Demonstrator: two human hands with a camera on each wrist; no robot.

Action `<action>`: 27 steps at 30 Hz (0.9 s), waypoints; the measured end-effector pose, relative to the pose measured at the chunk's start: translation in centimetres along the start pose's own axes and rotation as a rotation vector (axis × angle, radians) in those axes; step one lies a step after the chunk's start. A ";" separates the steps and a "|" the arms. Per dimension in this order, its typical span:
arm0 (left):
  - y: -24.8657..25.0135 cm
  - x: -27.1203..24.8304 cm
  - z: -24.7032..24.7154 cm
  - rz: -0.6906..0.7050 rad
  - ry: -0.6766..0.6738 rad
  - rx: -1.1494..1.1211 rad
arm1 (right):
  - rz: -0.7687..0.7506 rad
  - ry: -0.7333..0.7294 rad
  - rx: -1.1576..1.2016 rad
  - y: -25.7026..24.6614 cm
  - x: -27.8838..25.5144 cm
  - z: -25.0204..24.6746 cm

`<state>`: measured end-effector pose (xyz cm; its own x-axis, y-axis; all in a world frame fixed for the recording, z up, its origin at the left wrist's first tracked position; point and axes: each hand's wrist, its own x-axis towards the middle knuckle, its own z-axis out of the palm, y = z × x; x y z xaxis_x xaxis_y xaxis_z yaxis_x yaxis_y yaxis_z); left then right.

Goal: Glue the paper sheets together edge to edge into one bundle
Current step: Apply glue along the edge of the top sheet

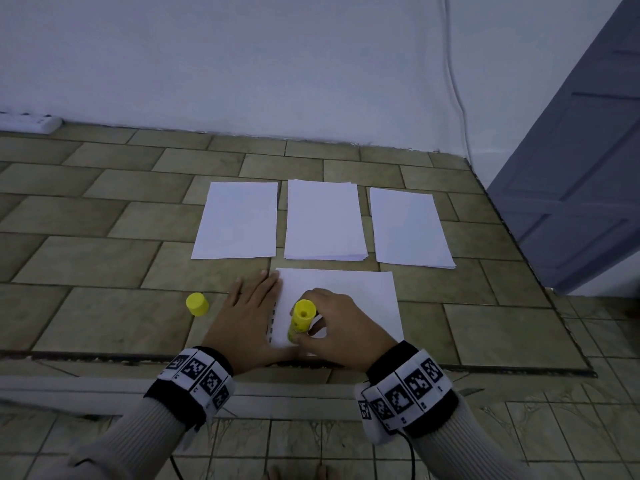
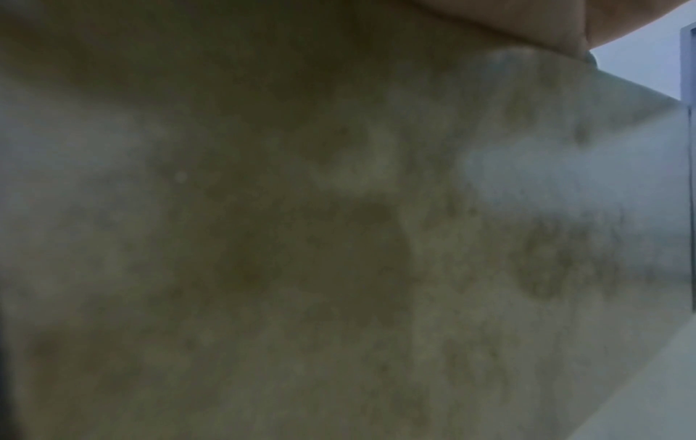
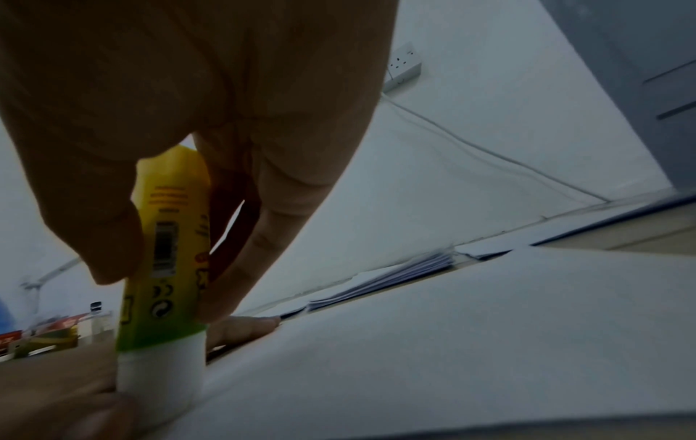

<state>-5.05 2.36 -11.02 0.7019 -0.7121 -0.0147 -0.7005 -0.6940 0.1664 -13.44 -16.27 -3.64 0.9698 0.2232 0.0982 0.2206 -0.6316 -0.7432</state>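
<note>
Head view: the left hand (image 1: 250,308) lies flat, fingers spread, pinning the near paper sheet (image 1: 349,299) on the tiled floor (image 1: 86,258). The right hand (image 1: 334,322) pinches the yellow glue stick (image 1: 301,320) upright at the sheet's left edge; its cap (image 1: 197,304) sits apart.

Left wrist view: blurred tile only.

Right wrist view: the glue stick's label shows a barcode, but the lettering is unreadable. If the pinning hand slips, the sheet could drag or crease.

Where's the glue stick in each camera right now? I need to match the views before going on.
Head: glue stick low centre, gripped by the right hand, tip down on the near sheet.
Left wrist: not in it; blurred floor only.
Right wrist: glue stick left of centre, upright between the fingers.
Shared landmark: the middle paper stack.
</note>
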 end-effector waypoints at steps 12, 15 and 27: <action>0.6 -0.1 -1.1 -0.052 -0.072 0.021 | 0.078 0.098 0.064 3.5 -4.9 -5.0; 0.6 -0.1 -1.0 -0.044 -0.061 0.002 | 0.116 0.113 0.066 4.3 -5.9 -6.3; 0.5 -0.1 -0.9 -0.034 -0.037 0.003 | 0.230 0.137 -0.056 5.9 -8.2 -9.1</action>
<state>-5.39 2.16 -10.09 0.7198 -0.6918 -0.0568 -0.6771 -0.7178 0.1623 -19.13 -28.59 -2.82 0.9993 -0.0311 0.0229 -0.0052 -0.6953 -0.7187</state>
